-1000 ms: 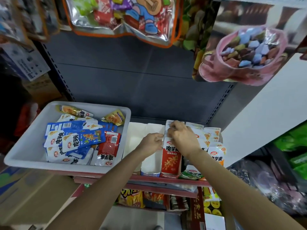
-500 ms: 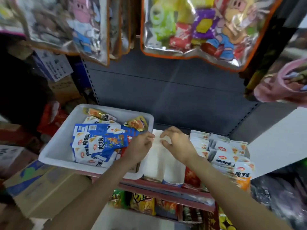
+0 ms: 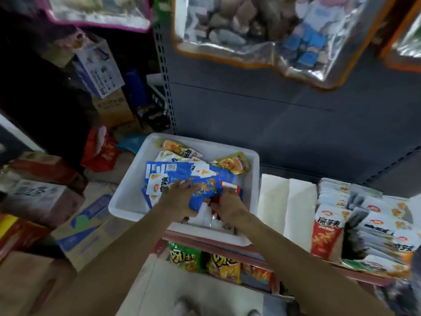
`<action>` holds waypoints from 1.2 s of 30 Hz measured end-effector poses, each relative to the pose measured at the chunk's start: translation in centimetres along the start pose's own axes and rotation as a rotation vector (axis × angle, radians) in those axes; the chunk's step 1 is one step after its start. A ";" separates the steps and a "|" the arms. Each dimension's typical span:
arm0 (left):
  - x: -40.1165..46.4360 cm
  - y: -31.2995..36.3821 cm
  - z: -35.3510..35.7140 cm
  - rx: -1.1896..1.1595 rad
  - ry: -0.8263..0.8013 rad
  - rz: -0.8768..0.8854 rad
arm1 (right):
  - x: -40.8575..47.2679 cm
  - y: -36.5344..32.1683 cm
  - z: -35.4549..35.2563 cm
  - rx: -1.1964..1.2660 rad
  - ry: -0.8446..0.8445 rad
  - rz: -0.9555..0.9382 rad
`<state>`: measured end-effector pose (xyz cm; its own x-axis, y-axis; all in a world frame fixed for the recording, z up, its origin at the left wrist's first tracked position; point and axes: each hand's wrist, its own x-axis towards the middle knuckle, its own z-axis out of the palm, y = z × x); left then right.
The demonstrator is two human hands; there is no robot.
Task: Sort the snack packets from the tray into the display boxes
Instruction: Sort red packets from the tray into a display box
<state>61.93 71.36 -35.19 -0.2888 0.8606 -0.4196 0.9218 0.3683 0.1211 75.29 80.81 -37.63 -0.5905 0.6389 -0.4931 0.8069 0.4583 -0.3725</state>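
A: Where are the snack packets sitting at this point?

B: Most are lying heaped in the white tray at the centre of the frame, blue packets on top, a yellow packet toward the tray's upper right corner. Both hands are working in the near end of the heap.

A: What are the fingers doing?

B: The left hand is lying over a blue packet with its fingers spread fairly flat, pressing or sliding it; whether the thumb is gripping underneath, I cannot tell. The right hand is curling its fingers around a red packet just beside it.

A: Why two hands in one spot?

B: Likely the left is holding the slippery blue layer aside so the right is getting at the red one beneath.

A: And the destination?

B: The display boxes are standing at the right of the frame, on the same shelf. The two white ones nearest the tray are looking unfilled, while those further right are holding upright rows of packets, so sorting seems only partly done.
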 end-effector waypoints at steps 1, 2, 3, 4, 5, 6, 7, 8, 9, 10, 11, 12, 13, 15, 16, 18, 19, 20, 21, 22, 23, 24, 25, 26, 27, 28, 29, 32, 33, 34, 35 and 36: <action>0.2 -0.4 0.3 0.008 -0.009 -0.006 | 0.3 0.0 0.6 -0.007 -0.013 0.051; 0.4 -0.7 0.4 0.027 -0.010 -0.009 | 0.3 0.1 1.1 0.000 -0.020 0.092; 0.6 -0.8 0.4 0.063 -0.011 -0.020 | 0.3 0.0 1.5 0.008 -0.021 0.120; 0.7 -0.8 0.3 0.102 -0.014 -0.036 | 0.3 0.0 1.9 0.015 -0.015 0.137; 0.8 -0.6 0.2 0.127 -0.017 -0.053 | 0.1 -0.2 2.1 0.018 -0.012 0.153; 0.8 -0.4 0.1 0.136 -0.015 -0.066 | 0.0 -0.4 2.2 0.018 -0.014 0.162; 1.0 -0.3 0.1 0.132 -0.012 -0.075 | -0.2 -0.7 2.1 0.004 -0.028 0.170; 1.1 -0.2 0.1 0.124 -0.011 -0.081 | -0.3 -1.0 1.9 -0.005 -0.037 0.172; 1.2 -0.2 0.1 0.113 -0.013 -0.086 | -0.3 -1.2 1.5 0.011 -0.036 0.167; 1.3 -0.2 0.1 0.105 -0.016 -0.088 | -0.3 -1.3 1.0 0.040 -0.029 0.163; 1.3 -0.3 0.1 0.101 -0.018 -0.089 | -0.5 -1.3 0.4 0.055 -0.015 0.155; 1.2 -0.2 0.1 0.100 -0.011 -0.090 | -0.9 -1.3 -0.3 0.042 0.001 0.144; 1.1 -0.2 0.0 0.089 0.005 -0.086 | -1.4 -1.3 -1.1 0.012 0.021 0.137; 0.8 0.2 -0.1 0.000 0.047 -0.078 | -2.6 -1.1 -2.6 -0.064 0.090 0.109; 0.7 0.4 -0.1 -0.072 0.073 -0.064 | -3.1 -1.0 -3.4 -0.089 0.129 0.090; 0.6 1.2 -0.4 -0.268 0.149 -0.012 | -3.9 -0.5 -5.0 -0.079 0.184 0.061; 0.5 1.8 -0.8 -0.404 0.187 0.014 | -4.2 0.1 -6.0 -0.068 0.203 0.049; 0.4 2.5 -1.3 -0.562 0.206 0.031 | -4.3 0.6 -6.9 -0.049 0.219 0.034; 0.3 3.3 -1.9 -0.723 0.220 0.037 | -4.5 1.3 -7.8 -0.012 0.235 0.011; 0.3 4.0 -2.5 -0.856 0.236 0.043 | -4.7 1.9 -8.6 0.095 0.238 -0.019; 0.3 4.7 -3.2 -0.942 0.248 0.050 | -5.2 2.4 -9.4 0.270 0.219 -0.061; 0.3 5.4 -3.9 -1.008 0.258 0.065 | -5.7 2.8 -10.0 0.449 0.185 -0.103; 0.4 6.0 -4.5 -1.061 0.262 0.078 | -6.4 3.1 -10.6 0.587 0.147 -0.137; 0.5 6.7 -5.0 -1.117 0.267 0.099 | -6.9 3.6 -11.1 0.664 0.128 -0.154; 0.6 7.4 -5.5 -1.172 0.281 0.109 | -7.3 4.2 -11.5 0.714 0.132 -0.151; 0.9 8.0 -5.8 -1.234 0.307 0.116 | -7.6 4.9 -11.8 0.761 0.156 -0.127; 1.1 8.8 -6.0 -1.272 0.338 0.103 | -7.9 5.6 -12.3 0.828 0.194 -0.088; 1.5 11.4 -6.0 -1.447 0.386 0.001 | -9.2 8.1 -13.5 1.173 0.268 0.007; 1.6 12.5 -5.9 -1.525 0.372 -0.034 | -9.8 9.0 -13.8 1.266 0.277 -0.003; 1.8 13.6 -5.6 -1.579 0.355 -0.053 | -10.3 9.9 -14.0 1.312 0.300 -0.026; 2.0 14.7 -5.3 -1.593 0.328 -0.057 | -10.7 10.9 -14.2 1.311 0.346 -0.037; 2.1 16.0 -5.1 -1.591 0.289 -0.040 | -11.1 11.9 -14.3 1.293 0.413 -0.031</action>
<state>74.75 80.81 -29.53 -0.5106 0.8084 -0.2929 -0.2214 0.2056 0.9533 91.61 88.04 -25.30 -0.3774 0.8808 -0.2860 0.0705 -0.2806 -0.9572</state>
